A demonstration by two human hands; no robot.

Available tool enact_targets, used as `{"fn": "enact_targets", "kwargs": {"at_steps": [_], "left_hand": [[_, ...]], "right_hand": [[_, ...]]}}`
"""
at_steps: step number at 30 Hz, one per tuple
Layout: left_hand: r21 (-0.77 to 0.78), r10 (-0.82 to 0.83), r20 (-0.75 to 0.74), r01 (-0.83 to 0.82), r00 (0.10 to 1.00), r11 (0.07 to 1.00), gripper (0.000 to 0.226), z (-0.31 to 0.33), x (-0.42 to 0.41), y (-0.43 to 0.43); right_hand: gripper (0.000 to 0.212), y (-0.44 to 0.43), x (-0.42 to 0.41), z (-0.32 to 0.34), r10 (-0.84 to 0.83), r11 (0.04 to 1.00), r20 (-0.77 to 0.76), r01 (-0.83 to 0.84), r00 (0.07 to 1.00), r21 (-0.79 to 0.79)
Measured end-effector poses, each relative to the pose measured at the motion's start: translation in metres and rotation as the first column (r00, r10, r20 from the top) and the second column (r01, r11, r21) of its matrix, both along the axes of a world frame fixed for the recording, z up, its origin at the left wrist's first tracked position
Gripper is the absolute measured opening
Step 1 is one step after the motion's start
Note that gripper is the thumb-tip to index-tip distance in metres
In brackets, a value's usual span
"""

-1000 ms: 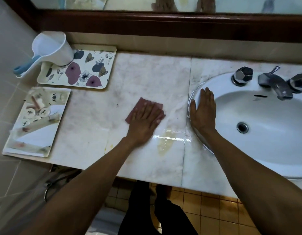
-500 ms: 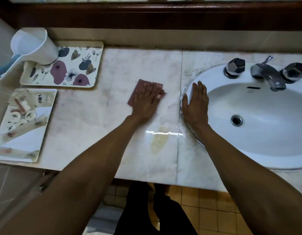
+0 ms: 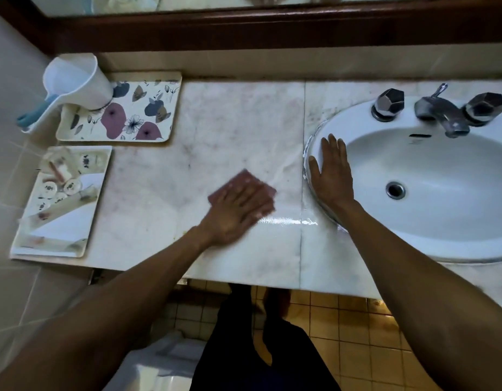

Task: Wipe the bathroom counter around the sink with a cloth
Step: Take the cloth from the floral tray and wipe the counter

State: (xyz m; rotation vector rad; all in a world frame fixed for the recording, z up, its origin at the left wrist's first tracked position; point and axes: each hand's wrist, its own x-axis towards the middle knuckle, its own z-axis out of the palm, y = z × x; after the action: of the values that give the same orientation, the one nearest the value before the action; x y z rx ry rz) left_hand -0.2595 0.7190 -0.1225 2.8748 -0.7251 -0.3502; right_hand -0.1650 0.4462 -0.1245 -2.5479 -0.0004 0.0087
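Observation:
A pale marble counter [image 3: 230,131] runs left of a white oval sink [image 3: 430,176]. My left hand [image 3: 235,213] lies flat on a reddish-pink cloth [image 3: 244,179], pressing it on the counter just left of the slab seam, near the front. Only the cloth's far edge shows past my fingers. My right hand [image 3: 331,173] rests palm down, fingers together, on the sink's left rim and holds nothing. A wet shiny streak [image 3: 286,221] lies between the cloth and the sink.
A flowered tray [image 3: 125,114] at the back left carries a white scoop with a blue handle [image 3: 72,86]. In front of it a white tray [image 3: 60,201] holds small toiletries. Chrome tap and two handles [image 3: 438,111] stand behind the basin. Wooden mirror frame [image 3: 272,29] borders the back wall.
My left hand has slid the cloth back toward the front edge and slightly right, over the yellowish wet patch. My right hand stays on the sink rim.

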Motion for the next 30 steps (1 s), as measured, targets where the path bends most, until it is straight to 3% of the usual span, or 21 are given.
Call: {"fn": "enact_targets", "kwargs": {"at_steps": [3,6,9,12,14,16,19,21,23,25,27,30], "left_hand": [[-0.057,0.374,-0.007,-0.374,0.927,0.926,0.053,0.001,0.037,-0.021],[-0.088,0.47,-0.016,-0.469,0.883,0.879,0.055,-0.002,0.024,-0.07],[-0.097,0.197,0.011,-0.195,0.98,0.976,0.054,-0.004,-0.035,-0.095],[-0.062,-0.128,0.02,0.129,0.992,0.99,0.054,-0.001,-0.063,-0.059],[-0.016,-0.133,0.04,0.133,0.99,0.991,0.053,-0.004,-0.047,-0.024],[0.011,0.066,0.067,-0.067,0.996,0.998,0.054,-0.01,-0.017,-0.003],[-0.046,0.454,0.075,-0.452,0.888,0.891,0.055,-0.011,0.021,-0.025],[-0.097,0.548,0.08,-0.541,0.833,0.835,0.053,-0.012,0.025,-0.064],[-0.147,0.441,0.101,-0.425,0.892,0.893,0.052,-0.013,0.006,-0.099],[-0.122,0.18,0.055,-0.173,0.982,0.977,0.054,-0.008,-0.032,-0.111],[-0.085,-0.07,0.011,0.07,0.998,0.994,0.055,-0.005,-0.061,-0.092],[-0.061,-0.132,-0.008,0.131,0.991,0.989,0.053,-0.007,-0.054,-0.038]], "right_hand": [[0.06,-0.005,-0.015,0.001,0.036,0.999,0.0,-0.036,0.999,-0.035],[0.06,-0.008,-0.017,0.001,0.05,0.999,0.004,-0.05,0.999,-0.001],[0.059,-0.007,-0.018,0.003,0.04,0.999,0.007,-0.04,0.999,0.022],[0.058,-0.006,-0.019,0.005,0.025,0.999,0.001,-0.025,1.0,0.038],[0.057,-0.006,-0.02,0.006,0.017,0.999,0.003,-0.017,1.0,0.037],[0.056,-0.006,-0.021,0.007,0.017,0.999,0.006,-0.017,1.0,0.034],[0.054,-0.006,-0.022,0.007,0.012,0.999,0.013,-0.013,1.0,0.043],[0.054,-0.006,-0.023,0.006,0.01,0.999,0.014,-0.011,1.0,0.046],[0.055,-0.005,-0.022,0.005,0.004,0.999,0.018,-0.005,1.0,0.048],[0.055,-0.004,-0.021,0.005,0.011,0.999,0.01,-0.011,1.0,0.053],[0.055,-0.006,-0.02,0.005,0.015,0.999,0.014,-0.016,1.0,0.052],[0.055,-0.003,-0.021,0.002,0.016,1.0,0.052,-0.016,0.999,-0.001]]}}
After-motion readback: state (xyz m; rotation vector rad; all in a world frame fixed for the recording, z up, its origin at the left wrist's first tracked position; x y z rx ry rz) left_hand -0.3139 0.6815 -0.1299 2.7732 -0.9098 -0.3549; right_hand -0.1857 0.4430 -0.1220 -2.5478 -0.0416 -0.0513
